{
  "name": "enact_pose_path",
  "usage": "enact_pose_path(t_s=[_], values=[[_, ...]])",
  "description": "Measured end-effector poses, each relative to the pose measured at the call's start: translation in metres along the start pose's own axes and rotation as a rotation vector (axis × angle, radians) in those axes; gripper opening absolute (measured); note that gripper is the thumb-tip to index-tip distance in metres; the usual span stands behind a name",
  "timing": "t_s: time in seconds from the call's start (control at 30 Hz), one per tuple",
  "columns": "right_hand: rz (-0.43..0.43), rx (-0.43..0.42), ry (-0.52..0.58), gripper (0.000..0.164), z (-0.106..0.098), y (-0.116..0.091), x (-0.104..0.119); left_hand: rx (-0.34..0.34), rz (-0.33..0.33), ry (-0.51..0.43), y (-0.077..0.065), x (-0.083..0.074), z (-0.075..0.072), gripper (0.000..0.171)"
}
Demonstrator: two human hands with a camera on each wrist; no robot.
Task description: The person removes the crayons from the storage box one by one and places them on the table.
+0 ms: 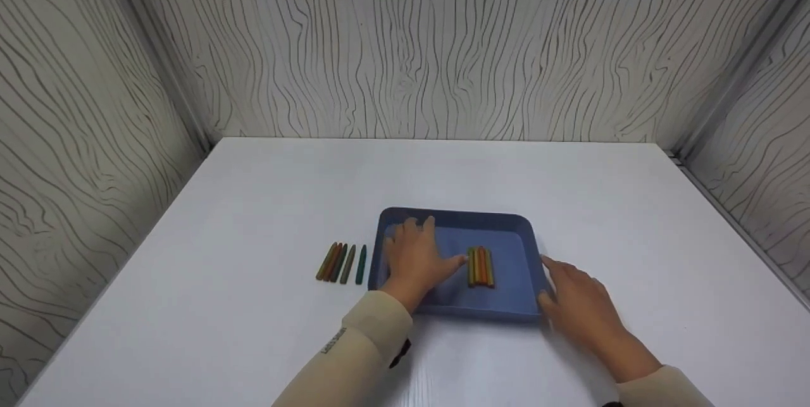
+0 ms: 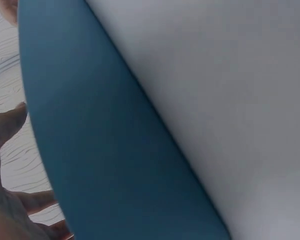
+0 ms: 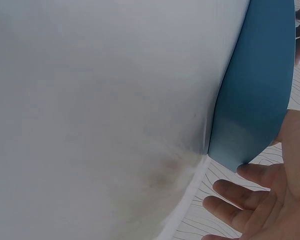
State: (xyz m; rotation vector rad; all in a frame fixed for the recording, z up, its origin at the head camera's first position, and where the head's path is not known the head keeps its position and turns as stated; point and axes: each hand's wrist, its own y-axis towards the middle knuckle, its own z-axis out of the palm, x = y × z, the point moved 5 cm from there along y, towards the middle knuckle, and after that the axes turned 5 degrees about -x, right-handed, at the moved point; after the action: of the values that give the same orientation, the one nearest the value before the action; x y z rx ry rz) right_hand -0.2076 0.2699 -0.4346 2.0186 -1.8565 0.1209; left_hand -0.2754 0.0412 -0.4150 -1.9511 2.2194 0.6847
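Note:
A blue tray lies on the table with several crayons, yellow-green and orange, side by side in its right half. My left hand is over the tray's left half with fingers spread, its thumb tip beside those crayons. In the left wrist view, the tray's wall hides part of that hand. My right hand is at the tray's right side, thumb and index fingertips right at the rim. The right wrist view shows its fingers loosely extended, one tip at the tray's corner.
Left of the tray, several more crayons in green, orange and brown lie in a row on the white table, the rightmost slightly apart. Wood-grain patterned panels stand behind the table and along both sides.

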Motion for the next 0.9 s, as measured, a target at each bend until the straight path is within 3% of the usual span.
enact_pose_path(t_s=[0.63, 0.9], values=[[0.002, -0.005, 0.015, 0.055, 0.002, 0.001, -0.001, 0.111, 0.065, 0.124, -0.011, -0.024, 0.029, 0.080], [-0.001, -0.007, 0.012, 0.056, 0.001, 0.001, -0.001, 0.135, 0.067, 0.098, -0.013, -0.030, 0.037, 0.075]])
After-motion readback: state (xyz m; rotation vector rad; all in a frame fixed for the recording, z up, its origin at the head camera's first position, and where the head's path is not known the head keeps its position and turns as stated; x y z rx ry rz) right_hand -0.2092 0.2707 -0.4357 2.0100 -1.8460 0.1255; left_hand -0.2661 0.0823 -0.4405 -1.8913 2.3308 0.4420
